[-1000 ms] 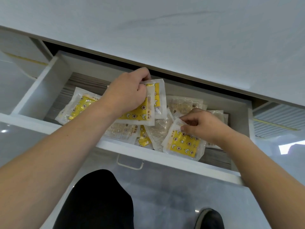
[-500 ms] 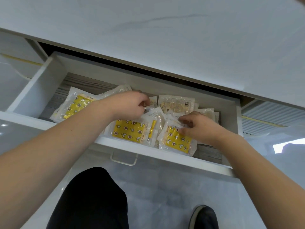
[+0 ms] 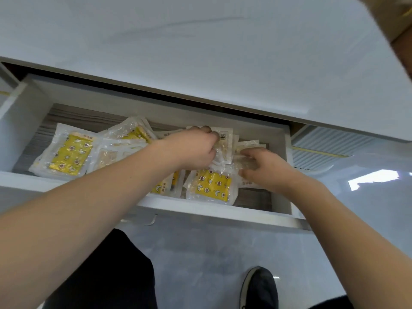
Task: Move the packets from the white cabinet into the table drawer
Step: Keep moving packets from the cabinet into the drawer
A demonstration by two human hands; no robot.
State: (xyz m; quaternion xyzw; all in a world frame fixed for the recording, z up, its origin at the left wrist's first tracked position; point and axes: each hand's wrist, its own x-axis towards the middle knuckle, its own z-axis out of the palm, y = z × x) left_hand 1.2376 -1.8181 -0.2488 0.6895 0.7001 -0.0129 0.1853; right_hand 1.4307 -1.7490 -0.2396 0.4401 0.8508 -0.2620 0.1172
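Observation:
The white table drawer (image 3: pixel 200 211) stands pulled out under the tabletop and holds several clear packets with yellow printed inserts. One packet (image 3: pixel 69 153) lies flat at the left, another (image 3: pixel 211 188) near the front rim in the middle. My left hand (image 3: pixel 191 150) reaches over the pile and its curled fingers grip a clear packet (image 3: pixel 224 141) at the back. My right hand (image 3: pixel 263 168) lies just right of it, fingers curled on a transparent packet (image 3: pixel 245 162). More packets are hidden under both hands.
The white tabletop (image 3: pixel 223 52) overhangs the drawer's back. A small handle (image 3: pixel 151 220) hangs below the drawer front. A glossy grey floor lies below, with my dark trouser leg (image 3: pixel 107 275) and black shoe (image 3: pixel 259 286). A slatted white panel (image 3: pixel 323 148) sits to the right.
My left hand let go of the yellow packet it laid in the drawer and moved right and back onto a clear packet. My right hand shifted slightly back off the front packet.

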